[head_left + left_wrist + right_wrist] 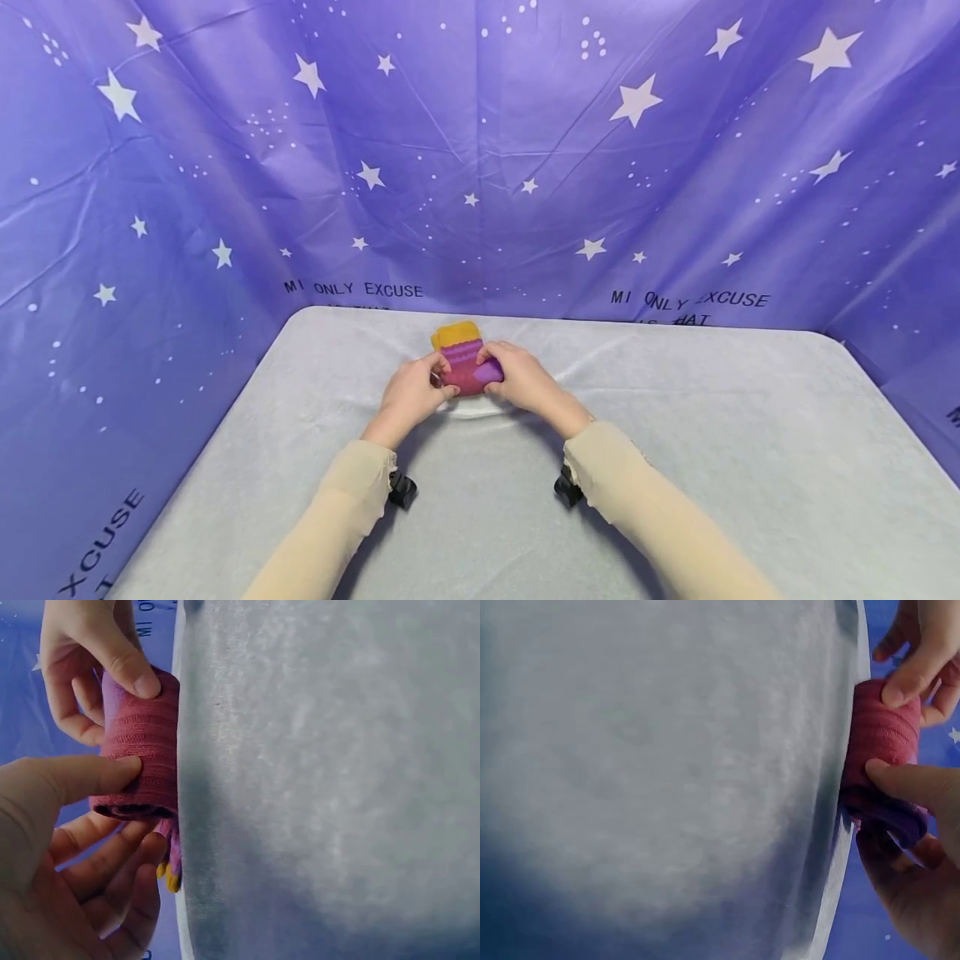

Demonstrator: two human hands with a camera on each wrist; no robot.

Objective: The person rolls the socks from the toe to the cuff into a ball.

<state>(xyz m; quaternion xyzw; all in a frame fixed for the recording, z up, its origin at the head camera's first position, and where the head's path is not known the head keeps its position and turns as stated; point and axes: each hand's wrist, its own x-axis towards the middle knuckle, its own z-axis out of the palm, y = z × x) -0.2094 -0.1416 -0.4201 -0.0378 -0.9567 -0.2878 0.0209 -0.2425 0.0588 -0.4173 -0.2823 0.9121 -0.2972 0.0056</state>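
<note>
A pair of socks (467,381), maroon and purple with mustard-yellow ends, lies at the far side of the table, partly rolled up. The roll is at the near side and the flat yellow ends point away. My left hand (414,390) grips the roll's left end, thumb in front and fingers behind. My right hand (522,379) grips the right end the same way. In the left wrist view, ribbed maroon fabric (146,735) shows between both thumbs, with yellow tips below it. In the right wrist view, a dark purple layer (885,814) shows at the roll's end.
A pale grey cloth covers the table (480,517), with small creases around the socks. Close behind its far edge hangs a purple curtain (480,150) with white stars and printed lettering. Black wrist cameras (402,490) sit under both beige sleeves (637,492).
</note>
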